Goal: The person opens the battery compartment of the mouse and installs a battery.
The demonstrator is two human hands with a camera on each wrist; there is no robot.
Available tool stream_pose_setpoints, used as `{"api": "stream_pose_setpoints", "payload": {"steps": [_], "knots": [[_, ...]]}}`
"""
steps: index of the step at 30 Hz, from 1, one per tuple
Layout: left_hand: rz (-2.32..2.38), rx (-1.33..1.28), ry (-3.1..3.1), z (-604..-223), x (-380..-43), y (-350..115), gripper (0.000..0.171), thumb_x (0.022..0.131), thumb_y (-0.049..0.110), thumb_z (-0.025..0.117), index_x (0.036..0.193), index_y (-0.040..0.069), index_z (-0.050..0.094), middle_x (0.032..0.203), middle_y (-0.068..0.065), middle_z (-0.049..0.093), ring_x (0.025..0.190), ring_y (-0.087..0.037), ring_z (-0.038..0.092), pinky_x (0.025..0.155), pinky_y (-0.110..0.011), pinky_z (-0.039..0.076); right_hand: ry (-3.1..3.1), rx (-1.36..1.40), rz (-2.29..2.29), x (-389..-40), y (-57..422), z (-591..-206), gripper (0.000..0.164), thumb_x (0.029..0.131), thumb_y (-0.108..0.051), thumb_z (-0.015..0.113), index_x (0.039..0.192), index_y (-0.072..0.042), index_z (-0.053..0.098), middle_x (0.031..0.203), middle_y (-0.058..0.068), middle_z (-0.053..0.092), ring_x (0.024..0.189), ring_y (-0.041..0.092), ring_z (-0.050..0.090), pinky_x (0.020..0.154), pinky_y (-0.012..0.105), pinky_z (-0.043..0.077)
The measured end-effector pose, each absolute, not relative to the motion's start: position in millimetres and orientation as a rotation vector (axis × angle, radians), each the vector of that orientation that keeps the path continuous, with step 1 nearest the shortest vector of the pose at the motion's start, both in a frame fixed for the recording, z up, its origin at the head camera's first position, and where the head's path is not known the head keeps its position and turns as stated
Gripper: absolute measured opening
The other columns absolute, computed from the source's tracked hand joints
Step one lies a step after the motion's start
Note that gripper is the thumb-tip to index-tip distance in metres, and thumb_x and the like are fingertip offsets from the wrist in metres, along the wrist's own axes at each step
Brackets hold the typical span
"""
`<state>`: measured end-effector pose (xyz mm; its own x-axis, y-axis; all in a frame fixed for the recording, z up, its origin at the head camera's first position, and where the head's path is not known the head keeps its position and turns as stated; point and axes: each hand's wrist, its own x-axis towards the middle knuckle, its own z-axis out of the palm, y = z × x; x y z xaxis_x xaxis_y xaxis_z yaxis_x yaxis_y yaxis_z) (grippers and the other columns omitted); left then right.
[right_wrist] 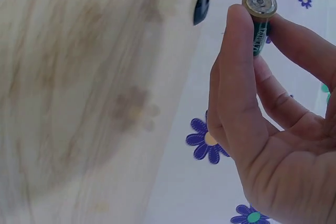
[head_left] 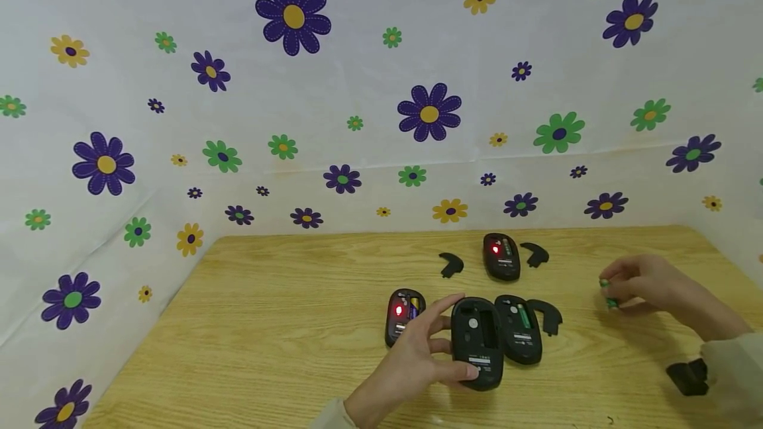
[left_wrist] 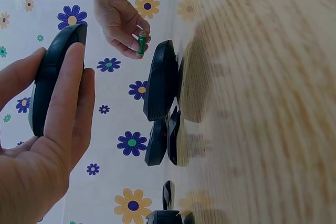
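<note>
My left hand [head_left: 417, 356] grips a black computer mouse [head_left: 477, 349] by its sides, underside facing up toward the head camera. Its long battery slot [head_left: 491, 330] is uncovered and looks dark, with no battery showing in it. Off to the right, above the table, my right hand [head_left: 652, 283] pinches a green battery [right_wrist: 260, 35] between thumb and fingers. In the right wrist view the battery's flat metal end points toward the camera. Right beside the held mouse lies another upturned mouse [head_left: 518, 333] with a green battery in its slot.
Two more upturned mice show red lights: one [head_left: 502, 263] farther back, one [head_left: 395, 323] left of my left hand and partly hidden. Curved black battery covers [head_left: 451, 265] lie about them on the wooden table [head_left: 268, 323]. Another black piece [head_left: 687, 377] lies near the right sleeve.
</note>
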<state>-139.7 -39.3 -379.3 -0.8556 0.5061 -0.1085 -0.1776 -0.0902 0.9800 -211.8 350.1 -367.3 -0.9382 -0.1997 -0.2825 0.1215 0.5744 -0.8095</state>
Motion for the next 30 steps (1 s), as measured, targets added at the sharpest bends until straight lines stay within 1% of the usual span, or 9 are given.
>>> {"api": "stream_pose_setpoints", "payload": {"steps": [7,15,23,30], "knots": [[1.995,0.365,1.738,-378,-139,-39,0.087,0.077,-0.023,0.071,0.149,0.022,0.050,0.122,-0.010,0.062,0.094,-0.024,0.069,0.074,-0.042,0.064,2.463,-0.122,-1.337,-209,342,-360,0.039,0.101,-0.004,0.059,0.125,0.024,0.046,0.104,0.014,0.060,0.086,0.018,0.065,0.079,0.042,0.063],[1.991,0.360,1.746,-380,-139,-38,0.087,0.077,-0.022,0.071,0.149,0.023,0.051,0.120,-0.010,0.063,0.095,-0.025,0.069,0.077,-0.042,0.064,2.461,-0.171,-1.391,-206,329,-356,0.036,0.099,-0.004,0.061,0.122,0.021,0.049,0.097,0.009,0.061,0.082,0.017,0.065,0.077,0.041,0.064],[1.990,0.340,1.752,-380,-140,-38,0.088,0.077,-0.022,0.072,0.148,0.025,0.051,0.120,-0.009,0.063,0.095,-0.025,0.069,0.077,-0.043,0.064,2.462,-0.211,-1.417,-203,312,-346,0.040,0.099,-0.005,0.061,0.125,0.023,0.048,0.104,0.015,0.058,0.083,0.017,0.065,0.077,0.039,0.064],[1.997,0.352,1.740,-380,-140,-39,0.087,0.077,-0.022,0.071,0.148,0.025,0.051,0.119,-0.009,0.063,0.095,-0.025,0.069,0.074,-0.042,0.064,2.435,-0.275,-1.496,-198,294,-342,0.036,0.098,-0.003,0.064,0.123,0.021,0.052,0.105,0.015,0.057,0.081,0.018,0.066,0.075,0.039,0.064]]}}
